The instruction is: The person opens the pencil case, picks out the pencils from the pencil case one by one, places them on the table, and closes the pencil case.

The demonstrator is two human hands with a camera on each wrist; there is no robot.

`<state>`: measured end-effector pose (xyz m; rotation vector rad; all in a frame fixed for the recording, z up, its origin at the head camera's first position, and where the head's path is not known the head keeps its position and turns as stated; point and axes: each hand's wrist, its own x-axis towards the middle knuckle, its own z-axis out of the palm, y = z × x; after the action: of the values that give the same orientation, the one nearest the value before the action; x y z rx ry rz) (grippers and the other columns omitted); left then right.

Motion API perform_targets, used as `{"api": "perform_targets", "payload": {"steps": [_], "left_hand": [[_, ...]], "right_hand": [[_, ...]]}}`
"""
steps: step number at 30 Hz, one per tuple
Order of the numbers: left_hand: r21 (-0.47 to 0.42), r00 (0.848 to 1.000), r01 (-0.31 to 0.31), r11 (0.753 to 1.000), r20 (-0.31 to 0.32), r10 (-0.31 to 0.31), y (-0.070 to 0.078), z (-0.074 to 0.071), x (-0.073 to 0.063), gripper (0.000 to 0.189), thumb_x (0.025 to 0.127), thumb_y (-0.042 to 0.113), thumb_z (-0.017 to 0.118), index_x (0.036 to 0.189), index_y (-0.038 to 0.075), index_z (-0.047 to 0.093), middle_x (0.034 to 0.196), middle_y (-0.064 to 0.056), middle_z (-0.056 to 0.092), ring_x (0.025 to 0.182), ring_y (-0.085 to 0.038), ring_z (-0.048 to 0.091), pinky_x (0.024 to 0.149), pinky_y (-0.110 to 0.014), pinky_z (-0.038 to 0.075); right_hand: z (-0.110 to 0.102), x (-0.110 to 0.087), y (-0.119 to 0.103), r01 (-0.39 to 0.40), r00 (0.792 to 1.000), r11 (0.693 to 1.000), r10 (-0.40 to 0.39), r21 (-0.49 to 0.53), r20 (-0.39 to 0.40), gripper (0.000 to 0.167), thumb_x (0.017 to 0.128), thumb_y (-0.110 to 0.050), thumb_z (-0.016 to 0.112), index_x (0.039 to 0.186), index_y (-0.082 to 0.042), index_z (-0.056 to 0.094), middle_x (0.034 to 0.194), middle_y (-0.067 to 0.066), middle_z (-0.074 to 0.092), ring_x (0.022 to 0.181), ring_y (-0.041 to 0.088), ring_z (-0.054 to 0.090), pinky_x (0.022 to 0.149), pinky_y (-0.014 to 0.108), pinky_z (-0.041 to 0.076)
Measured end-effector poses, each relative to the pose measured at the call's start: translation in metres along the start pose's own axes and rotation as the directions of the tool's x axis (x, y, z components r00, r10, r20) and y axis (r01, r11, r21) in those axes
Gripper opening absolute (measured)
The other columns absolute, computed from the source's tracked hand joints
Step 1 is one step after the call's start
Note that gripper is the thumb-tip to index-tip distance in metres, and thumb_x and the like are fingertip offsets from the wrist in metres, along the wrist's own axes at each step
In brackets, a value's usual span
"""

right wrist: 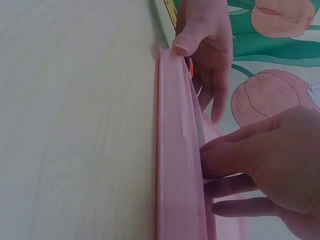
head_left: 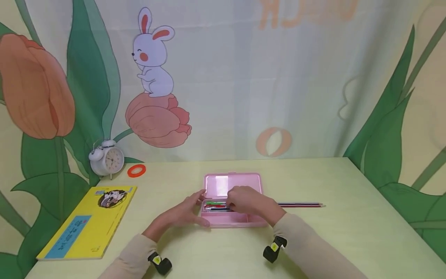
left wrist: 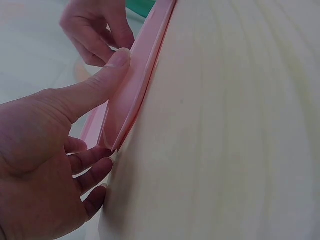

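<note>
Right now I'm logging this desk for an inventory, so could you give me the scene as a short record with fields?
container: pink pencil case, lid open
contents: slim writing tools, partly covered
left hand: holds the case's left end
right hand: reaches inside; grip hidden
right of case: pencils, partly hidden
far left: yellow book, orange ring, white alarm clock

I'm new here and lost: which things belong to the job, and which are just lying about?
In the job:
pink pencil case, held by the left hand
writing tools inside it, where the right hand reaches
pencils on the right, probably

Lying about:
yellow book
white alarm clock
orange ring
</note>
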<state>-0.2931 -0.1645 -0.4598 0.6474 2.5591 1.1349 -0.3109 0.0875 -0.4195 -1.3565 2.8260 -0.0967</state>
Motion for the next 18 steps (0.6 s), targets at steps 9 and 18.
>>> {"api": "perform_targets", "payload": {"steps": [9,18], "left_hand": [[0.002,1.0,-0.021,1.0,-0.001,0.021,-0.001,-0.002,-0.002,0.112,0.077,0.033,0.089,0.158,0.002,0.018,0.144,-0.015,0.043,0.134,-0.033,0.038,0.114,-0.055,0.027],[0.001,0.999,-0.036,0.999,0.007,0.036,-0.003,-0.002,-0.002,0.113,0.076,0.036,0.088,0.158,0.002,0.017,0.145,-0.015,0.042,0.134,-0.034,0.038,0.114,-0.056,0.028]], "right_hand": [[0.004,0.005,-0.009,0.002,1.0,0.992,0.001,-0.125,0.017,0.018,0.085,-0.001,0.072,0.094,-0.015,0.079,0.085,-0.003,0.067,0.07,0.009,0.053,0.069,0.025,0.052],[0.001,0.004,-0.018,0.022,0.999,0.974,-0.016,-0.225,0.028,0.019,0.087,-0.005,0.074,0.103,-0.016,0.076,0.088,0.001,0.071,0.072,0.012,0.061,0.071,0.026,0.055]]}}
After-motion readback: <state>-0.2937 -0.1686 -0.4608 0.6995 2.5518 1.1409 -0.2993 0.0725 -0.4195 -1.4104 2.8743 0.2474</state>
